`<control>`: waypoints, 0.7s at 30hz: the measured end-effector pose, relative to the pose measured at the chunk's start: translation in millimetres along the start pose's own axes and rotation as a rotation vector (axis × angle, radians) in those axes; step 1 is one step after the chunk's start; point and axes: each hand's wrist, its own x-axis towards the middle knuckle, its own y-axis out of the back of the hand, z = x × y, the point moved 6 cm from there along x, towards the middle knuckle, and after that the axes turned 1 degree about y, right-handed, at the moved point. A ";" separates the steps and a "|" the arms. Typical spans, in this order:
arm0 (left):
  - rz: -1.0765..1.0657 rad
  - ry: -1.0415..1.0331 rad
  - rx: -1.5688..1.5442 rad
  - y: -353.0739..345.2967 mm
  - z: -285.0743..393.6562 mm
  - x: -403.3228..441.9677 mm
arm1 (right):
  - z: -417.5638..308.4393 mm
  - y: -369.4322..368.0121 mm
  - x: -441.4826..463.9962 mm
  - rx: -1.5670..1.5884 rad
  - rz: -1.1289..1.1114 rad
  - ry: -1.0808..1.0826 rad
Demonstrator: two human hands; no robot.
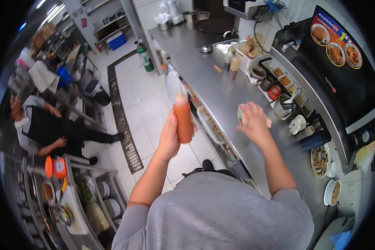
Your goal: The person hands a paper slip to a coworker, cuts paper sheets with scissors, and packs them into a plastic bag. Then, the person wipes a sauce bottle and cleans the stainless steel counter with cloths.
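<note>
My left hand [167, 135] is wrapped round a squeeze bottle [182, 121] full of orange sauce, held upright in front of me over the floor, beside the counter. Its pale nozzle points up. Over the steel counter [221, 96], my right hand [255, 124] has its fingers curled over a small cloth [239, 114]; greenish and pinkish edges show past the fingers, while most of it is hidden. Further up the counter stand another sauce bottle [234, 66] and a small brown piece [217, 68] that I cannot name.
Along the right run topping containers [285, 80], a steel pot [282, 107], a red-labelled jar [274, 91] and a plate of food [320, 160]. A black microwave [333, 71] sits above. A co-worker [41, 125] stands at left, near a green gas cylinder [144, 56].
</note>
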 end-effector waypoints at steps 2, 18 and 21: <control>-0.047 0.001 0.253 6.4 -28.9 23.1 | 9.0 -13.8 26.4 0.276 -0.114 -0.056; -0.066 -0.110 0.619 178.3 -29.4 224.0 | 8.2 -142.9 259.1 0.835 -0.440 -0.264; -0.047 -0.032 0.692 232.9 -0.7 265.9 | 39.7 -123.6 326.7 0.412 -0.113 -0.096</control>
